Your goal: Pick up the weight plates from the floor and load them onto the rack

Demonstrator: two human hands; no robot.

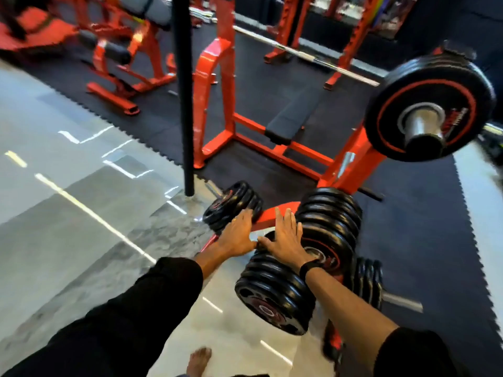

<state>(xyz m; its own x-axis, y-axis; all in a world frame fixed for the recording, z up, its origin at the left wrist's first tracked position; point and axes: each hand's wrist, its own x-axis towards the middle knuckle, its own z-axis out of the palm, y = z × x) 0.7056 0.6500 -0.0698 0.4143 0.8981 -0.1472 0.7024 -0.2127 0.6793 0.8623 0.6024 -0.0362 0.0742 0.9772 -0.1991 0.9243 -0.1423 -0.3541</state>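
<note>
Left hand (236, 235): grip released, fingers straight, beside far plate stack (231, 205). Right hand (285, 238): grip released, flat against rack (275, 214). Plate stacks: four; single plates blurred.

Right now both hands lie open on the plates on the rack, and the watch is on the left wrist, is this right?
Not quite: the head view shows the watch on the right wrist. The rest holds: left hand and right hand lie open on the plates on the rack.

We reach both flat hands, left hand (236, 235) and right hand (285, 238), over the rack (272, 213), weight plates (329, 221) just beyond our right fingers.
</note>
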